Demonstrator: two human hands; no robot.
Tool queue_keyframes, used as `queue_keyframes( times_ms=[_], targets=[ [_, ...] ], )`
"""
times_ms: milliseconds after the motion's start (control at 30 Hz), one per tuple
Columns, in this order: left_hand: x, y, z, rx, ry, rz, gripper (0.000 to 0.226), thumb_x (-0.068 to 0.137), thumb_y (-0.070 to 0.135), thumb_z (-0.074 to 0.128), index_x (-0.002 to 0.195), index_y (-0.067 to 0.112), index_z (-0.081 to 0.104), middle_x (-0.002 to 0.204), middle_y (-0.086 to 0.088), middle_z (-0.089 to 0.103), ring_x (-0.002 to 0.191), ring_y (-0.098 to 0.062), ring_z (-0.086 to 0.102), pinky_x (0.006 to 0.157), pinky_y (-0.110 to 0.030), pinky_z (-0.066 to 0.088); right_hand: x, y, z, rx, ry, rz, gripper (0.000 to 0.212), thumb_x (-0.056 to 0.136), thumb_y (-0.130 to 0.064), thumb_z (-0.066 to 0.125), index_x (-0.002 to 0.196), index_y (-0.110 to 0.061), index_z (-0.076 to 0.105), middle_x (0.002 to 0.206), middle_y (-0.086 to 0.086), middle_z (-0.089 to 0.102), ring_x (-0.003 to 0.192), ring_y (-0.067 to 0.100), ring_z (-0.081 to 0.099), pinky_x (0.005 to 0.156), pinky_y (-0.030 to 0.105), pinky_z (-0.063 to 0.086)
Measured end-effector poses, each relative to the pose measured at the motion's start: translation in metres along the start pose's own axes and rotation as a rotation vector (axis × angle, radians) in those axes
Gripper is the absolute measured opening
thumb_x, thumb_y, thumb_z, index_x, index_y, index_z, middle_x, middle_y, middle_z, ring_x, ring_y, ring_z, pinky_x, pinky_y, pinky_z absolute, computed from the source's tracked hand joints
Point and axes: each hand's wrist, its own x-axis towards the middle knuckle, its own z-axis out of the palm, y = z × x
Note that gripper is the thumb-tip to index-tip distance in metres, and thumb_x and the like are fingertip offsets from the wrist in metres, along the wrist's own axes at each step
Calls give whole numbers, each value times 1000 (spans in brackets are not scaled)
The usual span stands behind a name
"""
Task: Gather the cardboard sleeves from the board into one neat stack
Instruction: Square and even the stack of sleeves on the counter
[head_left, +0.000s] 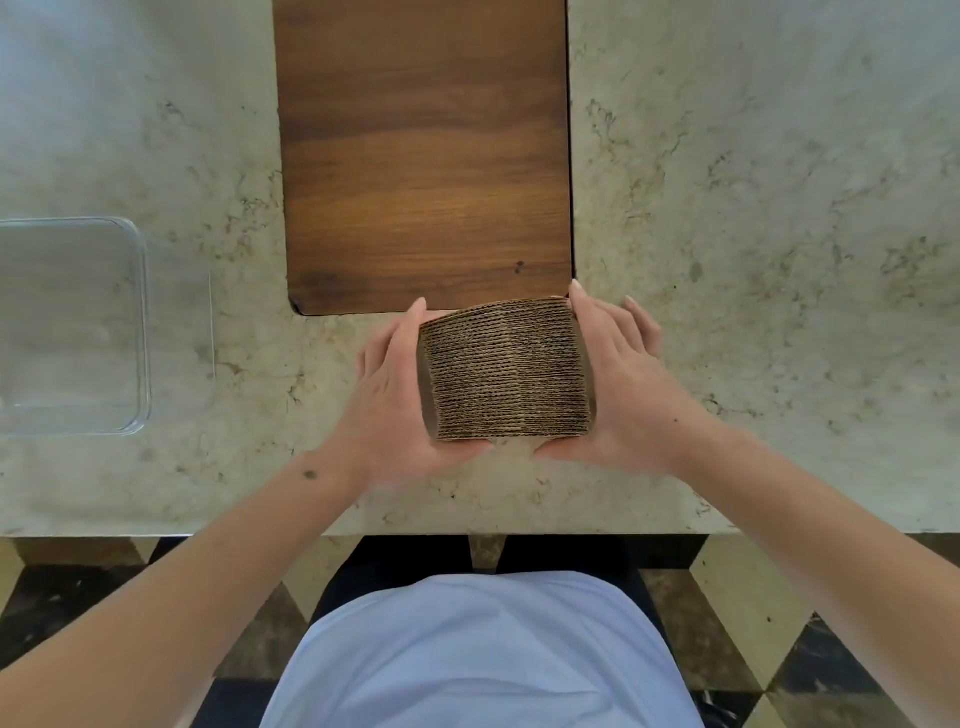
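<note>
A thick stack of brown corrugated cardboard sleeves (506, 369) is held between both hands, just in front of the near edge of the dark wooden board (426, 156). The sleeves stand on edge, so their wavy edges face up, and they are pressed together evenly. My left hand (395, 395) presses flat against the stack's left side, thumb under its near edge. My right hand (623, 384) presses the right side in the same way. The board's surface shows no sleeves on it.
A clear square plastic container (140, 332) stands at the left on the marble counter (753, 208). The counter's front edge runs just below my forearms. Below it are a patterned floor and my light blue shirt.
</note>
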Motion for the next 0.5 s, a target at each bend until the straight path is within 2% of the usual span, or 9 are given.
queue_keyframes(
  times_ms=[100,200,333,400,500],
  targets=[
    [0,1,1,2,-7,38,132,63,69,78,156,2,11,153,-12,38,141,-15,24,115,-55,29,2,1,-1,5,21,-13,143,58,-79,72,160,-11,0,155,4,29,149,20,16,125,41,-4],
    [-2,1,1,14,-21,35,132,65,70,76,156,1,12,150,-17,39,136,-25,31,114,-54,32,2,0,-1,50,65,-36,131,60,-73,76,158,-11,15,154,1,33,150,8,15,125,45,5],
    [-7,5,1,-12,-6,17,122,63,67,76,154,13,16,142,-3,36,124,-13,31,106,-52,41,2,-7,-2,130,126,-58,114,60,-64,77,152,-24,21,142,-13,34,140,-15,4,115,41,21],
    [-9,7,-1,-35,11,18,118,62,64,77,153,17,17,140,2,35,123,-9,29,104,-52,42,1,-8,-3,142,132,-57,115,59,-61,78,151,-21,24,138,-13,34,137,-18,4,110,39,23],
    [-9,7,-3,-36,54,30,120,64,65,78,154,18,15,144,3,35,128,-3,27,105,-48,37,0,-5,-4,130,166,-68,121,57,-58,84,153,-10,27,142,-9,34,138,-15,4,109,43,28]
  ],
)
